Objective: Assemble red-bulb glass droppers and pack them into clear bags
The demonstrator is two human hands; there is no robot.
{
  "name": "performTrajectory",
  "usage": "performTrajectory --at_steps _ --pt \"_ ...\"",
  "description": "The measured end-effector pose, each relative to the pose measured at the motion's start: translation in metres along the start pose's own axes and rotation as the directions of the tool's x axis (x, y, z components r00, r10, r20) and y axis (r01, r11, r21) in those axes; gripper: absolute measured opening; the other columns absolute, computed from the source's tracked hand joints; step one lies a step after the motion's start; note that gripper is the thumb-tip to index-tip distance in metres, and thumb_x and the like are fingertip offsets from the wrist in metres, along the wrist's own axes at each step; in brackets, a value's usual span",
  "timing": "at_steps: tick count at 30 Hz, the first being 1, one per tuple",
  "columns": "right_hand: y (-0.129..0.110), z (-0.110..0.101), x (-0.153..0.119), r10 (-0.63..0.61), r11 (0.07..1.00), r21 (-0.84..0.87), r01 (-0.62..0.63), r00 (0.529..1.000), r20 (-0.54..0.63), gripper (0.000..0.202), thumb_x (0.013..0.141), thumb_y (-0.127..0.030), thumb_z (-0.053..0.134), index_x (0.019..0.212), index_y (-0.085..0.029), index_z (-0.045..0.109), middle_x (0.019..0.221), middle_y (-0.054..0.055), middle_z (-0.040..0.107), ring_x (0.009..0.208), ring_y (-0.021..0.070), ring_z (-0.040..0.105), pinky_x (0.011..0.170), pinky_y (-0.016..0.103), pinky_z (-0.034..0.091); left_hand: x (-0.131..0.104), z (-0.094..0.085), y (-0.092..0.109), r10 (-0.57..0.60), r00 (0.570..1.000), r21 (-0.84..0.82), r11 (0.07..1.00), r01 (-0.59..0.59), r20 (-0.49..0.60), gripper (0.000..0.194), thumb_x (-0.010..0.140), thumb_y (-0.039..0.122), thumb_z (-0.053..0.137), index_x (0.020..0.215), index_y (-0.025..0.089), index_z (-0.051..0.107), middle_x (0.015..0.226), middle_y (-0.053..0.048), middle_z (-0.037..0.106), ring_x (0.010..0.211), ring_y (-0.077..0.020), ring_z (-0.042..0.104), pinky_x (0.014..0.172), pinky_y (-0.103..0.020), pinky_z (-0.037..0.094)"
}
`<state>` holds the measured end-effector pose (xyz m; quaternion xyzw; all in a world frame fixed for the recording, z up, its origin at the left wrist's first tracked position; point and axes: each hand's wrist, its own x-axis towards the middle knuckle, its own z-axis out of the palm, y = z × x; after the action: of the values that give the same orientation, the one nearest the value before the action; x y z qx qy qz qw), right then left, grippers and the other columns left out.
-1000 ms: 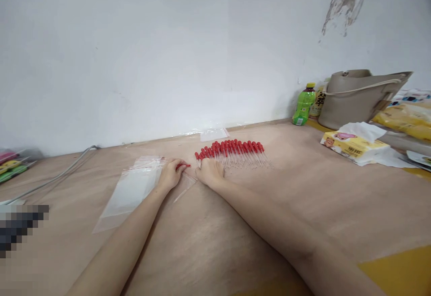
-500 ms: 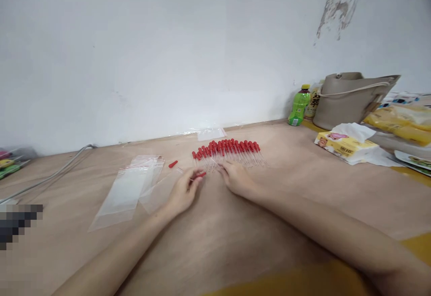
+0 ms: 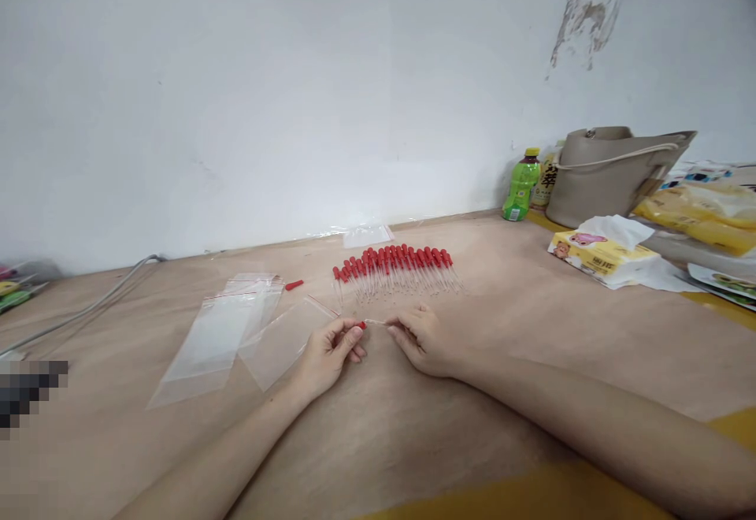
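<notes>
My left hand (image 3: 334,351) pinches a red rubber bulb (image 3: 361,325), of which only the tip shows past the fingers. Facing it, my right hand (image 3: 422,339) is closed on a thin clear tube (image 3: 376,322), whose left end meets the bulb. Just beyond both hands lies a row of clear droppers with red bulbs (image 3: 393,261), bulbs toward the wall. A single red bulb (image 3: 294,285) rests left of the row. Flat clear zip bags (image 3: 227,331) lie left of my left hand, and one more bag (image 3: 283,339) is close beside it.
A small clear bag (image 3: 363,235) lies by the wall. At the right are a green bottle (image 3: 522,187), a beige handbag (image 3: 602,177), a yellow tissue box (image 3: 602,258) and yellow packaging (image 3: 697,213). A grey cable (image 3: 112,291) crosses the left side.
Both hands have come nearer to me, away from the row. The bulb and the tube have been brought end to end between them.
</notes>
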<state>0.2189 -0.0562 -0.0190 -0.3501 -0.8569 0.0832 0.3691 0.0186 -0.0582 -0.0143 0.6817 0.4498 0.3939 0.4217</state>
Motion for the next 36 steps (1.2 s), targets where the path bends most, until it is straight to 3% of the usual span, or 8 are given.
performTrajectory --at_steps 9,18,22,25,29,32,36 --pt "0.001 -0.002 -0.001 -0.028 1.0 0.004 0.028 0.999 0.042 0.018 0.085 -0.021 0.04 0.09 -0.017 0.057 0.074 0.001 0.063 0.064 0.0111 0.052 0.071 0.029 0.029 0.0 0.0 -0.005 0.082 0.996 -0.006 0.997 -0.082 0.022 0.024 0.079 0.037 0.054 0.084 0.014 0.056 0.071 -0.002 0.06 0.066 -0.0123 0.059 0.064 -0.025 0.049" --pt "0.009 -0.02 0.003 -0.068 0.998 0.026 0.064 0.978 0.196 0.018 0.085 -0.023 0.043 0.086 -0.02 0.061 0.073 -0.001 0.065 0.058 0.0092 0.049 0.072 0.03 0.023 -0.009 0.003 0.002 0.105 0.99 0.181 0.976 -0.12 0.09 0.024 0.08 0.034 0.05 0.083 0.014 0.062 0.059 0.0 0.058 0.049 -0.0087 0.052 0.048 -0.019 0.044" --pt "0.006 -0.02 0.002 -0.135 0.975 -0.159 0.158 0.98 0.145 0.019 0.083 -0.019 0.042 0.087 -0.02 0.061 0.073 0.002 0.062 0.062 0.0113 0.048 0.069 0.03 0.021 -0.013 0.005 0.004 0.13 0.99 0.342 0.929 -0.14 0.053 0.023 0.081 0.035 0.05 0.085 0.016 0.064 0.054 0.002 0.058 0.047 -0.0088 0.051 0.046 -0.018 0.043" --pt "0.006 -0.015 0.0 -0.169 0.953 -0.236 0.191 0.979 0.114 0.021 0.083 -0.016 0.04 0.088 -0.018 0.06 0.074 0.004 0.06 0.065 0.013 0.048 0.068 0.03 0.025 -0.013 0.005 0.002 0.19 0.982 0.423 0.889 -0.173 0.003 0.022 0.08 0.035 0.052 0.088 0.019 0.065 0.065 0.001 0.064 0.057 -0.0116 0.057 0.053 -0.02 0.046" --pt "0.01 -0.011 -0.001 -0.086 0.989 -0.111 0.093 0.995 0.059 0.019 0.086 -0.02 0.037 0.095 -0.016 0.053 0.087 0.007 0.059 0.08 0.0153 0.051 0.071 0.028 0.035 -0.009 0.003 -0.002 0.259 0.964 0.409 0.887 -0.212 -0.061 0.022 0.078 0.033 0.056 0.093 0.02 0.064 0.088 -0.002 0.068 0.076 -0.015 0.062 0.069 -0.024 0.049" --pt "0.012 -0.011 -0.001 -0.038 0.999 -0.015 0.039 0.997 0.062 0.016 0.087 -0.022 0.037 0.089 -0.016 0.051 0.083 0.005 0.058 0.076 0.0138 0.052 0.067 0.025 0.04 -0.007 0.002 -0.003 0.25 0.965 0.418 0.887 -0.198 -0.074 0.021 0.077 0.033 0.056 0.091 0.02 0.064 0.085 -0.002 0.068 0.074 -0.0153 0.062 0.067 -0.025 0.049" --pt "0.012 -0.011 -0.002 -0.066 0.998 -0.018 0.067 0.996 0.057 0.016 0.086 -0.02 0.037 0.085 -0.016 0.052 0.079 0.005 0.058 0.073 0.0133 0.052 0.066 0.024 0.041 -0.009 0.002 -0.001 0.199 0.979 0.397 0.902 -0.167 -0.04 0.02 0.079 0.033 0.054 0.087 0.019 0.065 0.074 -0.001 0.068 0.065 -0.0139 0.061 0.061 -0.023 0.048"
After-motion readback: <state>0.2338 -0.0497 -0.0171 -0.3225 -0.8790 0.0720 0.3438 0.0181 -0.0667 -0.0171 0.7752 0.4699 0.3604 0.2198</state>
